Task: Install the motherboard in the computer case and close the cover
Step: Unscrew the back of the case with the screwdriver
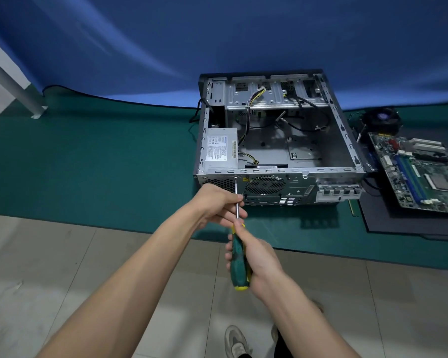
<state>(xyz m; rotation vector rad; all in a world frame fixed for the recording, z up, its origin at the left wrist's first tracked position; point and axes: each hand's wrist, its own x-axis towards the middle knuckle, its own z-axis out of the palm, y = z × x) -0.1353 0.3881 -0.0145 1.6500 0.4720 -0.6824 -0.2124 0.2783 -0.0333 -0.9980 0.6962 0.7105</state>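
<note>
While both hands grip the screwdriver [237, 228] at the case [277, 140] rear, the motherboard [419, 171] lies outside; installation and cover closing remain.

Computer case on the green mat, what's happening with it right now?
A person is working a screwdriver at the rear panel of the open computer case. The right hand grips the green and yellow handle, the left hand steadies the metal shaft, and the tip sits at a screw near the panel's top edge. The motherboard is not yet installed; it lies on a dark panel to the right of the case.
</note>
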